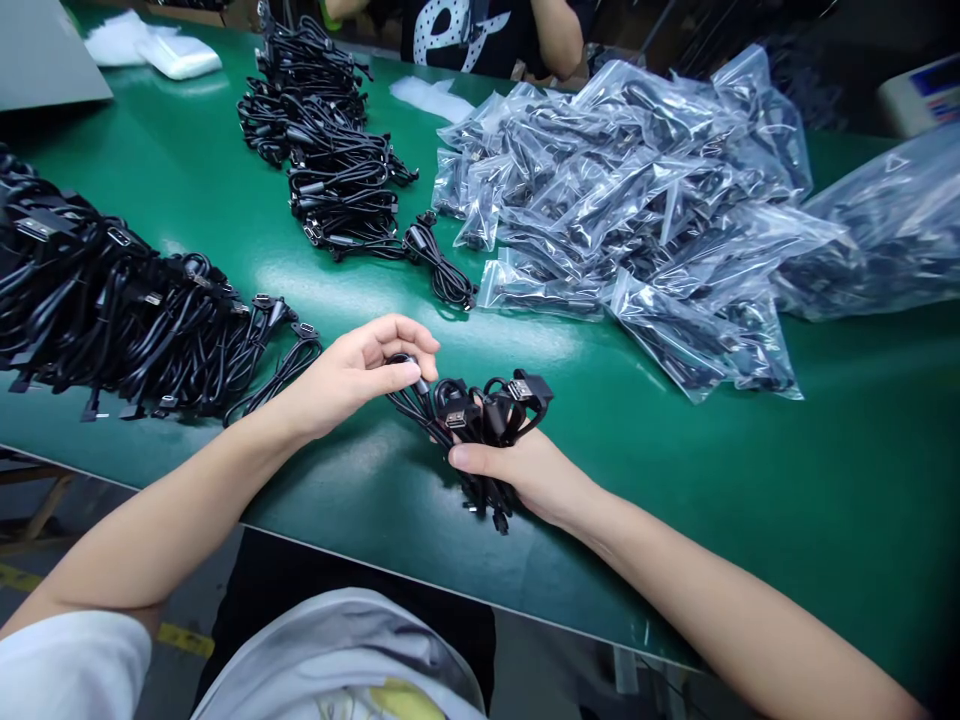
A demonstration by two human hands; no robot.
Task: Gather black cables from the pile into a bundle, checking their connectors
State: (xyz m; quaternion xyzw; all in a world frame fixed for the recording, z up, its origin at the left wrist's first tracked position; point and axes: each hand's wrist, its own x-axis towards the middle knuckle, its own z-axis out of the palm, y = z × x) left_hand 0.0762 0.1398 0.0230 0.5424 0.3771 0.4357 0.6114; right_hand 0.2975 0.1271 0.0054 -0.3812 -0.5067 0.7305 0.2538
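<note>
Black coiled USB cables (495, 415) with metal plugs showing are gripped in my right hand (525, 465), its thumb laid across the bundle, above the green table. My left hand (367, 370) has its thumb and fingers curled around the looped left end of the same cables. Some of the left fingertips and most of the right fingers are hidden behind the cables. Left of my left hand lies a long row of bundled black cables (142, 300). Beyond my hands is a second heap of bundled cables (330, 150), with one bundle (440, 262) at its near end.
A pile of clear zip bags with black cables (622, 190) covers the back right of the green table (712, 480). A larger plastic bag (892, 230) lies right of it. White plastic sheets (154, 45) are at the back left. Another person (487, 40) sits opposite.
</note>
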